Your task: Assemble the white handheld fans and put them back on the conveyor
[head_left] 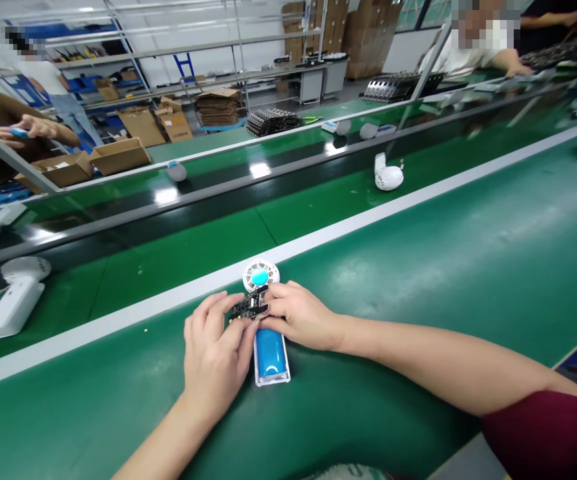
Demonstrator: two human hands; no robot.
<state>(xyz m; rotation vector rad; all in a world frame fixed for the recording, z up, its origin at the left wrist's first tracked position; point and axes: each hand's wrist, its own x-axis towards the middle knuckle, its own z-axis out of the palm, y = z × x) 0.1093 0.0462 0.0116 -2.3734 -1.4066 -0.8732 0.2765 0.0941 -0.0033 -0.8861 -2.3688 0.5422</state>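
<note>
A small black circuit board is pinched between my two hands. My left hand grips its left end, fingers bent and thumb below. My right hand holds the right end, where two dark prongs show. Under the board lies a white device with a round slotted head that has a bright blue centre. Its open handle holds a blue cylindrical battery, pointing toward me on the green table. My fingers hide the middle of the device.
Beyond a white edge strip runs a green conveyor with white devices at left and right. Across it are cardboard boxes, stacked black parts and other people at work.
</note>
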